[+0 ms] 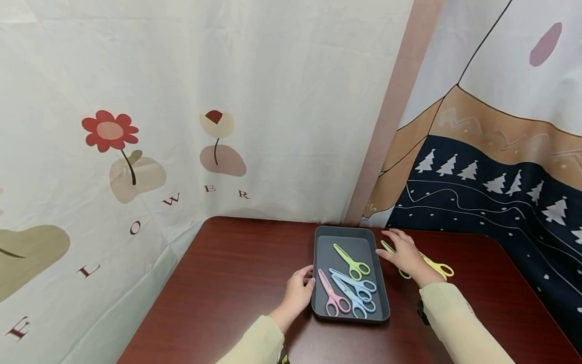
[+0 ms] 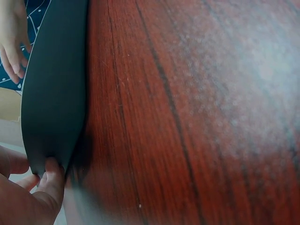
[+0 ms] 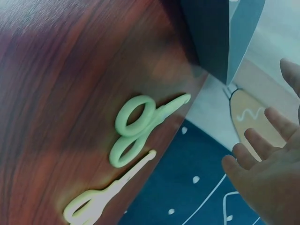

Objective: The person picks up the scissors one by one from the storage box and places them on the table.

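Note:
A dark grey tray (image 1: 325,241) lies on the table, holding green scissors (image 1: 352,262), two pairs of blue scissors (image 1: 356,293) and pink scissors (image 1: 334,296). My left hand (image 1: 298,291) is at the tray's left side; in the left wrist view its fingertips (image 2: 54,168) touch the outer wall. Just right of the tray, my right hand (image 1: 402,255) hovers with spread fingers and nothing in it. Beneath and beside it, another pair of green scissors (image 3: 136,129) and yellow scissors (image 3: 101,199) lie on the table, partly hidden by that arm in the head view.
The reddish-brown wooden table (image 1: 227,283) ends at a back edge close behind the tray. A pale curtain (image 1: 291,101) with printed flowers hangs behind, and a dark blue printed cloth (image 1: 454,207) hangs at the right.

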A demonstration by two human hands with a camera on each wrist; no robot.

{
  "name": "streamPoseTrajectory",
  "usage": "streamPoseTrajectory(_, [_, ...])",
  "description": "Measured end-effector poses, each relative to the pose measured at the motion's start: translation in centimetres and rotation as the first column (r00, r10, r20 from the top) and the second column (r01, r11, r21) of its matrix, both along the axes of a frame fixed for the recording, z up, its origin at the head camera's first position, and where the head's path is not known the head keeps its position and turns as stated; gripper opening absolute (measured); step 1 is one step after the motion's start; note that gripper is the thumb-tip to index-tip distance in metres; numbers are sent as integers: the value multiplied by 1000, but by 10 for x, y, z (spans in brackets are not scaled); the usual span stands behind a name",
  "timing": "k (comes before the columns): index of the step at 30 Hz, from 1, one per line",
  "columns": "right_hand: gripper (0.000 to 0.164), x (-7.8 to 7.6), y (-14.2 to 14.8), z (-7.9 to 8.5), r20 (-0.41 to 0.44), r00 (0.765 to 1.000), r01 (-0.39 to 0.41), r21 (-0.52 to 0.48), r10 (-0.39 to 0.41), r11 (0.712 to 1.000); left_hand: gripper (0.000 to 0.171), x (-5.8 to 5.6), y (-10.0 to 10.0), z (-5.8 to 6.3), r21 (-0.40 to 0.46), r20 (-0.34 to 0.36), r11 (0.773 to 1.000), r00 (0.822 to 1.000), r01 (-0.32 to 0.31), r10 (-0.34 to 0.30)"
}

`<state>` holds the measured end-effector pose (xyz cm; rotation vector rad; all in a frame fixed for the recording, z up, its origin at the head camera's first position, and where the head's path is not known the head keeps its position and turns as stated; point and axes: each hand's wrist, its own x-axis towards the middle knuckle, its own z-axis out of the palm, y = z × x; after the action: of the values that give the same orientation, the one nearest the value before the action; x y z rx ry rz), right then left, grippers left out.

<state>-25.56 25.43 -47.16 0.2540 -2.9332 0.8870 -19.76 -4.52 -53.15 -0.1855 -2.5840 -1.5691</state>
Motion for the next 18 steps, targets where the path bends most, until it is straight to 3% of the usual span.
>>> streamPoseTrajectory(6, [72, 0, -13, 3, 27, 999, -44, -22, 45, 999, 33, 0, 0, 0, -1, -2, 1000, 1000, -3, 3])
streamPoseTrajectory(18, [85, 3, -40, 7, 111, 989, -101, 55, 95, 993, 33, 0, 0, -1, -5, -2, 1000, 1000, -3, 3])
